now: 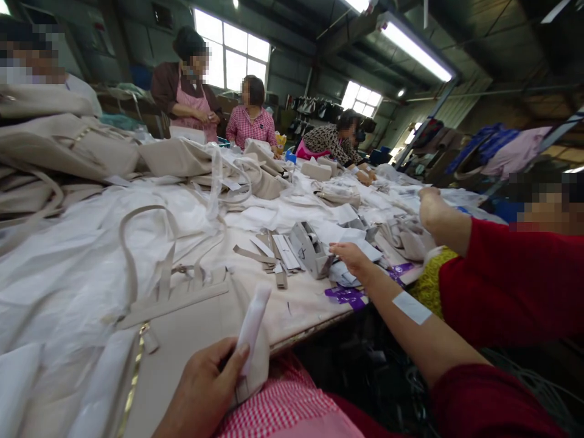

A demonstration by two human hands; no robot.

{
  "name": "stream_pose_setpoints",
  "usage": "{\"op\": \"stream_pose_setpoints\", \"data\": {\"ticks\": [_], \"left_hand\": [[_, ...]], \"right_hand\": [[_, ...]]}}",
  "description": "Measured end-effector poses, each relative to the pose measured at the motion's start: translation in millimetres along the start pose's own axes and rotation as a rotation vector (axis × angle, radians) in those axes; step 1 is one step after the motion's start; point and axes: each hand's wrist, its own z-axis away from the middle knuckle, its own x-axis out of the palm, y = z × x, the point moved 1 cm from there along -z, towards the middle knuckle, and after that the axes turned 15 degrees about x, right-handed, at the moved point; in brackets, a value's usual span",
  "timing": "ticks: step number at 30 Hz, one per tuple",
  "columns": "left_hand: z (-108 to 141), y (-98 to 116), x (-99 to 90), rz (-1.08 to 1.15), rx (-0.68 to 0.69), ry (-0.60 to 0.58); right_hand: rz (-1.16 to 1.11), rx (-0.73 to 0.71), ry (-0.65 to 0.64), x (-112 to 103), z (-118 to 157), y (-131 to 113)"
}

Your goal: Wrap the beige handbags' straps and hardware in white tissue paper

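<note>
My left hand is closed round a white wrapped strip that sticks up between thumb and fingers. Beneath it lies a beige handbag with a gold zip and a raised strap, partly over my checked apron. My right hand reaches out to a grey tape dispenser, its fingertips pinched together close to the dispenser's near end. Whether tape is between those fingertips is too small to tell. A white patch sticks to my right forearm.
Cut beige and white strips lie left of the dispenser. Purple tape marks the table edge. Bags are piled at the left, amid plastic wrapping. A co-worker's red sleeve is close at the right; several people work across the table.
</note>
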Motion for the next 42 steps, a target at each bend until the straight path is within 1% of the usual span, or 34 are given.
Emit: {"op": "stream_pose_setpoints", "data": {"ticks": [3,5,8,10,14,18,22,24,26,29,31,32,34,36,37,39,42], "left_hand": [[-1,-1,0.7,0.010,-0.014,0.004],[-1,-2,1.4,0.019,-0.014,0.009],[-2,-1,2.1,0.038,-0.011,0.015],[-1,1,1.8,0.029,-0.008,0.029],[4,6,1.2,-0.027,0.020,0.070],[9,11,2.0,-0.156,0.078,0.112],[11,10,3.1,-0.244,0.127,0.138],[13,9,3.4,-0.274,0.150,0.162],[15,8,3.7,-0.307,0.175,0.186],[15,7,5.0,-0.343,0.198,0.176],[14,6,6.7,-0.398,0.212,0.167],[13,6,7.8,-0.438,0.222,0.168],[11,6,10.2,-0.526,0.251,0.172],[9,6,12.5,-0.611,0.287,0.176],[8,6,13.4,-0.653,0.310,0.179],[8,5,14.7,-0.734,0.372,0.190],[9,4,15.7,-0.836,0.470,0.212]], "right_hand": [[-0.026,-0.013,0.024,-14,15,10],[-0.030,0.026,0.023,-15,24,23],[-0.047,0.090,0.021,-5,29,43],[-0.064,0.108,0.034,4,26,51],[-0.058,0.119,0.078,16,21,51],[-0.002,0.131,0.122,17,20,48],[0.043,0.150,0.143,18,19,50],[0.063,0.167,0.139,20,23,54],[0.085,0.179,0.125,23,32,58],[0.097,0.140,0.079,33,60,56],[0.089,0.073,-0.022,46,91,47],[0.090,0.039,-0.104,54,110,40],[0.108,-0.094,-0.407,75,153,25],[0.185,-0.151,-0.586,96,193,14],[0.202,-0.142,-0.624,105,208,11],[0.224,-0.088,-0.626,121,229,11],[0.205,-0.006,-0.557,134,238,18]]}}
